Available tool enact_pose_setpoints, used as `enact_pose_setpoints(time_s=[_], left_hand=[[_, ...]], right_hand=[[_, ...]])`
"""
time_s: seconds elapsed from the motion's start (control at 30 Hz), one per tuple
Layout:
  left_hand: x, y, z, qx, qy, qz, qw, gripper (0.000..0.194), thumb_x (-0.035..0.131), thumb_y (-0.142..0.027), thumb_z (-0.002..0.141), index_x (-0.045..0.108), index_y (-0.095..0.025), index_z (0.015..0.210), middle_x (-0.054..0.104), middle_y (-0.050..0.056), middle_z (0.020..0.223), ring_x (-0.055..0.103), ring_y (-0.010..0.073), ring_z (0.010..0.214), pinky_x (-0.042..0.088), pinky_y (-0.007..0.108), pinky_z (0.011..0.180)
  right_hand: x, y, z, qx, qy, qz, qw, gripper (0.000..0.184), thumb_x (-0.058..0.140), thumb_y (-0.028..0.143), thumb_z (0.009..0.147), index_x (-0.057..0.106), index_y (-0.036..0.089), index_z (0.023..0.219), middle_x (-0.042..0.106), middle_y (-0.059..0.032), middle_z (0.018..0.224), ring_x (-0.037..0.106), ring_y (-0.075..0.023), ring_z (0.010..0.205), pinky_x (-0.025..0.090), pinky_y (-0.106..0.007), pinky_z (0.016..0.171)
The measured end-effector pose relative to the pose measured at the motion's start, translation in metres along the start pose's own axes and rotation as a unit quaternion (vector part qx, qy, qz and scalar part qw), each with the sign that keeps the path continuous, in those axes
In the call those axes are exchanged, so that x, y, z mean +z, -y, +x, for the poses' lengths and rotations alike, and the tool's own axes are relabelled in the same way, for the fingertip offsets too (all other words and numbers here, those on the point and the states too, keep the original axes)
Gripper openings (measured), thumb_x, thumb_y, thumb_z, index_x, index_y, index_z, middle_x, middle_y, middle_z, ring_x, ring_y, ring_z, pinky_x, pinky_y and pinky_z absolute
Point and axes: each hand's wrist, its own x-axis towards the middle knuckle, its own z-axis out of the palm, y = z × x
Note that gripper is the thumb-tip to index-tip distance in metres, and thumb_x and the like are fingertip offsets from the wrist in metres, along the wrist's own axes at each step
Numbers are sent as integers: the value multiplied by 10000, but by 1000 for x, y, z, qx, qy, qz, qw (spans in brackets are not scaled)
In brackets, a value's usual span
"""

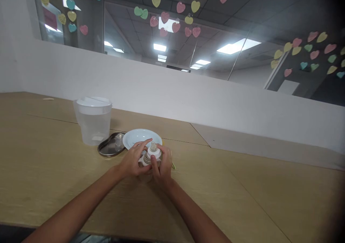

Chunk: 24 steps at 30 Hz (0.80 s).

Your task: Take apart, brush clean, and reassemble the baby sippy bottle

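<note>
Because the fingers of both hands are curled around the bottle (147, 159), much of its body is hidden, and its base is hard to make out. The right hand (164, 165) pinches the white collar (154, 152), with thumb in front, fingers behind and only the collar's width between them. The left hand (132, 161) holds the left side more widely, its index finger stretched out; how firmly it presses, I cannot tell. The clear teat (153, 146) points upward. Behind, the hands partly cover a white dish (141, 134). Beside it, a metal tray (106, 148) bears a transparent object (119, 140), too unclear to name. A yellow-green thing (174, 166) shows only its end past the right hand. Farther left stands a lidded jug (94, 124). Both forearms are cut off below.
</note>
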Motion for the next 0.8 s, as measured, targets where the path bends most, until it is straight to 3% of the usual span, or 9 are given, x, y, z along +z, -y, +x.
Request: enact_pose_setpoints(time_s=[0.37, 0.6, 0.7, 0.8], left_hand=[[2, 1, 1, 11, -7, 13, 1000, 808, 571, -280, 668, 192, -146, 1369, 563, 131, 1158, 504, 274, 1090, 411, 433, 927], [0, -1, 2, -15, 16, 4, 1000, 821, 579, -275, 624, 209, -156, 1347, 594, 113, 1070, 521, 283, 1041, 394, 444, 917], [1, -1, 3, -43, 10, -6, 999, 790, 605, -251, 584, 258, -158, 1288, 598, 102, 1035, 520, 284, 1033, 413, 427, 884], [4, 2, 1, -71, -3, -15, 997, 635, 617, -242, 555, 343, -176, 1124, 589, 89, 996, 542, 274, 973, 438, 404, 818]], right_hand=[[1, -4, -4, 13, 34, 7, 999, 268, 444, 305, 857, 458, 185, 1096, 559, -74, 991, 522, -209, 916, 415, -396, 804], [2, -4, -5, 12, 45, 12, 999, 243, 473, 332, 821, 474, 182, 1013, 558, -66, 931, 524, -204, 862, 433, -383, 767], [2, -5, -4, 19, 50, 21, 998, 244, 495, 328, 809, 472, 182, 1004, 559, -65, 919, 533, -203, 853, 443, -373, 748], [3, -7, -5, 22, 47, 37, 998, 243, 517, 317, 803, 473, 180, 998, 564, -69, 925, 546, -203, 868, 452, -369, 751]])
